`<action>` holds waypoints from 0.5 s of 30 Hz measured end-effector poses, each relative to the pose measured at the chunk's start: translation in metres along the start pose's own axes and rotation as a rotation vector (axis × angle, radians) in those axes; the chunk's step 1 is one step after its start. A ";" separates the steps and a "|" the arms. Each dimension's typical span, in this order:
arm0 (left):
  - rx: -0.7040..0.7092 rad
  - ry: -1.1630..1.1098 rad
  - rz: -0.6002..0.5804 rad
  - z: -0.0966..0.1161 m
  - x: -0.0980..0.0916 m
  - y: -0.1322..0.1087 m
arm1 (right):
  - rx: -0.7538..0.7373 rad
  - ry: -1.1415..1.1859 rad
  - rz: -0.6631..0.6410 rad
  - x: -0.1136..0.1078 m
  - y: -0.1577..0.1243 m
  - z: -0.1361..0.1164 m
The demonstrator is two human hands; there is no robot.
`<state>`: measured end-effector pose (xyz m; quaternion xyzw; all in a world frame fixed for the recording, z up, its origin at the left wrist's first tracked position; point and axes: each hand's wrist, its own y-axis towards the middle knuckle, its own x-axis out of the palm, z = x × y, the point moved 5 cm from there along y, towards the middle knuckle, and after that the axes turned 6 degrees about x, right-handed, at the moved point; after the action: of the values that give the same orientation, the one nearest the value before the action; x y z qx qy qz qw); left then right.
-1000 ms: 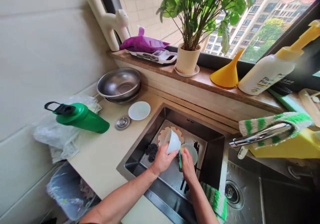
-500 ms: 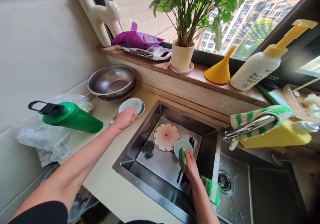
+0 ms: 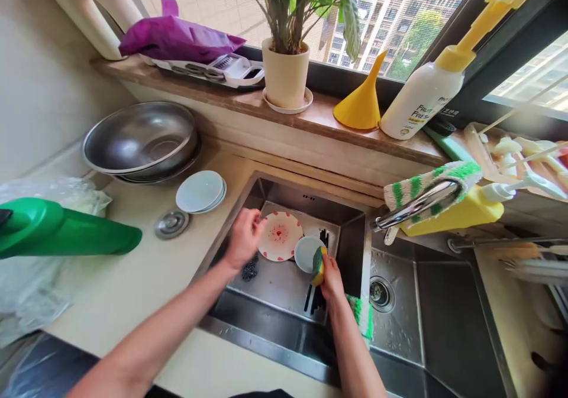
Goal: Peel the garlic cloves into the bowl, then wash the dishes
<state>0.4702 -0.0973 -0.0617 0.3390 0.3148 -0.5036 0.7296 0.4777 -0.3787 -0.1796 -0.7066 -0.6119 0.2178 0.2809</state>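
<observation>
My right hand (image 3: 332, 276) grips a green and yellow sponge (image 3: 318, 266) at the edge of a small pale bowl (image 3: 306, 252) in the sink. Left of that bowl lies a white plate (image 3: 284, 241) with red spots round its rim. My left hand (image 3: 245, 238) hangs over the sink's left side, fingers loosely bent and apart, holding nothing. It is close to the plate's left edge and partly above a dark scouring pad (image 3: 249, 269). On the counter, a pair of small white dishes (image 3: 200, 191) sits stacked beside a round metal drain cover (image 3: 171, 223).
Large metal bowls (image 3: 139, 141) and a green bottle (image 3: 71, 229) stand on the left counter. A faucet (image 3: 415, 204) draped with a striped cloth is right of the sink basin (image 3: 275, 300). A potted plant (image 3: 286, 78), yellow funnel (image 3: 361, 105) and pump bottle (image 3: 421, 99) line the sill.
My left hand has let go of the small white bowl on the counter and moved right, over the sink. My right hand still holds the sponge by the bowl. The view has shifted.
</observation>
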 end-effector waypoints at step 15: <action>-0.442 -0.056 -0.444 0.022 0.213 -0.038 | 0.249 0.238 -0.082 -0.016 -0.041 0.017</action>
<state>0.4997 -0.2359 -0.2265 0.0812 0.4626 -0.5794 0.6662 0.4339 -0.3883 -0.1652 -0.6617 -0.5709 0.1951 0.4451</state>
